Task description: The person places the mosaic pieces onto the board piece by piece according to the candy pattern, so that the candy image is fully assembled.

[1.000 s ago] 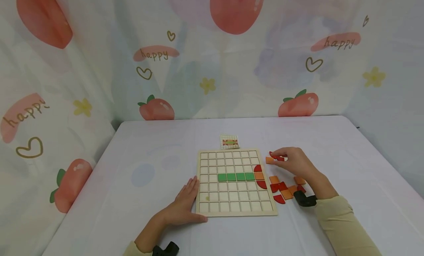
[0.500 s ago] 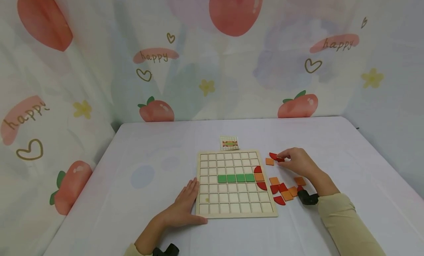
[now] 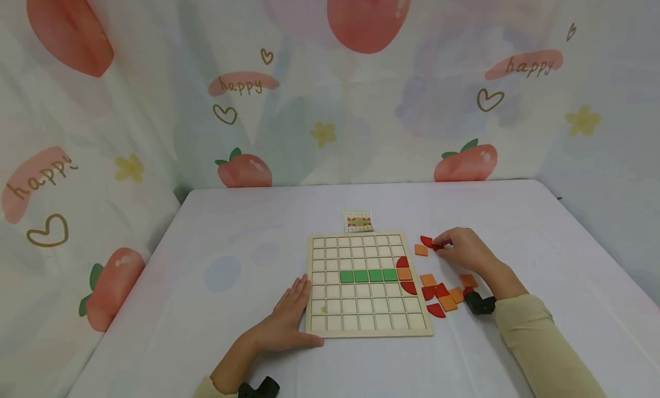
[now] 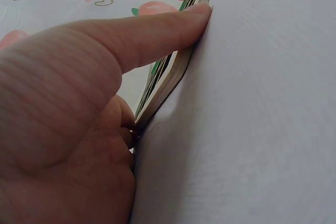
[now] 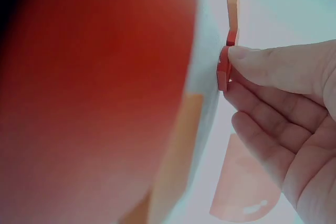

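Observation:
A wooden grid board [image 3: 371,333] lies on the white table, with a row of green square tiles [image 3: 361,276] across it. An orange square tile [image 3: 404,274] ends that row at the right, with red quarter-circle tiles above and below it. My left hand [image 3: 282,323] rests against the board's lower left corner, fingers along the side and thumb along the near edge. Right of the board, my right hand [image 3: 466,250] pinches a red quarter-circle tile [image 5: 224,70] between thumb and fingertips, low at the table. Another red tile [image 3: 425,240] lies just left of it.
A small pattern card [image 3: 358,221] sits behind the board. Near the right fingers lies an orange tile [image 3: 421,249]. Several loose orange and red tiles [image 3: 446,302] are scattered beside the board's right edge, close to the black strap piece [image 3: 479,303] at the right wrist.
My right hand has shifted a little to the right, uncovering the orange tile and the left red tile. My left hand and the board have stayed put.

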Available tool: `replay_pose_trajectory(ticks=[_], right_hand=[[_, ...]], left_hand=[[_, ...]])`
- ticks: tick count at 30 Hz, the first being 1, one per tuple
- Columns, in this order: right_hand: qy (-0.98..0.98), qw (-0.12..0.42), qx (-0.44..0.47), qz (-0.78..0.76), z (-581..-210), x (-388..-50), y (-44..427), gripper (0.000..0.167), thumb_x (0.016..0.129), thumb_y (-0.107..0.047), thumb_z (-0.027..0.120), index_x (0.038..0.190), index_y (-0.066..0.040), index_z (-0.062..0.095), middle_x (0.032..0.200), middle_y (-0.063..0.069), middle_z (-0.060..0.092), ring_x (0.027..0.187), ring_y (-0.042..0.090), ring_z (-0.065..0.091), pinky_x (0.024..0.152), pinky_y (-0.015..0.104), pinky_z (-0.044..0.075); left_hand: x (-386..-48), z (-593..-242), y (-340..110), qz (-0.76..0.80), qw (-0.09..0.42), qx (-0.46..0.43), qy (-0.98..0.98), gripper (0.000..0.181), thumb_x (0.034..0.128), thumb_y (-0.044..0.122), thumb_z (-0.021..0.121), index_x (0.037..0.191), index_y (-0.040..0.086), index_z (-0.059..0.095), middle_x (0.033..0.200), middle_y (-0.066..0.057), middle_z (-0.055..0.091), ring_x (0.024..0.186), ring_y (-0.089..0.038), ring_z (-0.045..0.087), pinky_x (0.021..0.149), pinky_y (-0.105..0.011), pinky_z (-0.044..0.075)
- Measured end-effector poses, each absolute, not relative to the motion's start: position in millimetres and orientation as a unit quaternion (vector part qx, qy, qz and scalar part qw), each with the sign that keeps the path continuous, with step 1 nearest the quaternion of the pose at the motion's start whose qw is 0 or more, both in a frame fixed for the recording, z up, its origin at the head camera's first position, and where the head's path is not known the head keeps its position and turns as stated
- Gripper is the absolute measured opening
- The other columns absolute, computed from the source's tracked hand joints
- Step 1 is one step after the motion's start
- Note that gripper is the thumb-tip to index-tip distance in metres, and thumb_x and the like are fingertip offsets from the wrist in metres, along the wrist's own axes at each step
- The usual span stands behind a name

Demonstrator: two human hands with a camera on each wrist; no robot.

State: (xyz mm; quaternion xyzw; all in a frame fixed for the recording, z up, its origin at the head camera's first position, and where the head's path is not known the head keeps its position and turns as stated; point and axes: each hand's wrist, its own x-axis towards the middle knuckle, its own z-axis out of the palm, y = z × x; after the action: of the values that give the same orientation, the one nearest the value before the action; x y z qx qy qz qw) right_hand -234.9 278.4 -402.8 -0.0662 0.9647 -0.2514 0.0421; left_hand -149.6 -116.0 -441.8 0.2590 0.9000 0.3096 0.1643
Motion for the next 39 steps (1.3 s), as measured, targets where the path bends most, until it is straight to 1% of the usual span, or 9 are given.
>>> replay_pose_trajectory(ticks=[6, 11, 20, 25, 31, 35, 39], right_hand=[[0.965, 0.043, -0.073, -0.247, -403.1, -236.9, 279.7, 0.019, 0.082, 0.004, 0.064, 0.1, 0.007, 0.067, 0.095, 0.018, 0.064, 0.093, 0.035, 0.054, 0.085, 0.052, 0.043], [0.966, 0.044, -0.068, -0.245, -404.6, -236.5, 281.4, 0.018, 0.082, 0.002, 0.065, 0.099, 0.006, 0.068, 0.093, 0.017, 0.065, 0.091, 0.035, 0.054, 0.084, 0.052, 0.044], [0.966, 0.045, -0.042, -0.252, -404.6, -229.1, 279.4, 0.018, 0.082, 0.0, 0.066, 0.098, 0.006, 0.068, 0.09, 0.015, 0.064, 0.083, 0.029, 0.053, 0.077, 0.045, 0.048], [0.965, 0.053, -0.021, -0.257, -404.7, -227.7, 277.8, 0.018, 0.081, -0.002, 0.068, 0.097, 0.005, 0.068, 0.089, 0.015, 0.063, 0.083, 0.029, 0.053, 0.076, 0.043, 0.049], [0.966, 0.056, 0.001, -0.254, -403.4, -226.3, 274.3, 0.017, 0.081, -0.005, 0.069, 0.095, 0.004, 0.069, 0.086, 0.013, 0.064, 0.08, 0.027, 0.054, 0.071, 0.039, 0.051], [0.967, 0.06, -0.016, -0.249, -400.4, -224.0, 273.8, 0.019, 0.081, -0.006, 0.068, 0.097, 0.004, 0.069, 0.087, 0.013, 0.064, 0.08, 0.026, 0.054, 0.072, 0.039, 0.051], [0.968, 0.063, -0.069, -0.233, -394.2, -221.9, 276.5, 0.024, 0.081, -0.005, 0.068, 0.102, 0.006, 0.066, 0.093, 0.016, 0.064, 0.087, 0.032, 0.055, 0.078, 0.046, 0.049]], left_hand=[[-149.2, -441.3, -115.3, 0.309, 0.166, 0.256, 0.901, 0.113, 0.0719, 0.053, 0.071, 0.146, -0.001, 0.005, 0.152, -0.013, -0.003, 0.138, -0.023, -0.008, 0.108, -0.045, 0.003], [-149.4, -441.3, -115.2, 0.31, 0.165, 0.259, 0.9, 0.112, 0.0723, 0.052, 0.07, 0.146, -0.001, 0.005, 0.152, -0.013, -0.003, 0.138, -0.024, -0.008, 0.108, -0.046, 0.004], [-149.4, -441.2, -115.7, 0.311, 0.167, 0.262, 0.898, 0.112, 0.0727, 0.053, 0.07, 0.146, -0.002, 0.005, 0.152, -0.014, -0.003, 0.138, -0.024, -0.008, 0.108, -0.046, 0.003], [-149.6, -441.3, -115.9, 0.309, 0.166, 0.261, 0.9, 0.112, 0.0726, 0.053, 0.07, 0.146, -0.002, 0.005, 0.152, -0.013, -0.003, 0.138, -0.024, -0.008, 0.108, -0.046, 0.004], [-150.1, -441.9, -116.6, 0.304, 0.162, 0.261, 0.902, 0.112, 0.0725, 0.054, 0.069, 0.146, -0.001, 0.005, 0.152, -0.013, -0.003, 0.138, -0.024, -0.007, 0.108, -0.046, 0.004], [-150.4, -442.3, -116.7, 0.305, 0.161, 0.263, 0.901, 0.112, 0.0726, 0.053, 0.069, 0.146, -0.002, 0.005, 0.152, -0.013, -0.003, 0.138, -0.024, -0.007, 0.108, -0.046, 0.004], [-150.5, -442.3, -116.8, 0.31, 0.163, 0.264, 0.899, 0.112, 0.0727, 0.053, 0.07, 0.146, -0.002, 0.005, 0.152, -0.014, -0.003, 0.138, -0.024, -0.008, 0.108, -0.046, 0.004]])
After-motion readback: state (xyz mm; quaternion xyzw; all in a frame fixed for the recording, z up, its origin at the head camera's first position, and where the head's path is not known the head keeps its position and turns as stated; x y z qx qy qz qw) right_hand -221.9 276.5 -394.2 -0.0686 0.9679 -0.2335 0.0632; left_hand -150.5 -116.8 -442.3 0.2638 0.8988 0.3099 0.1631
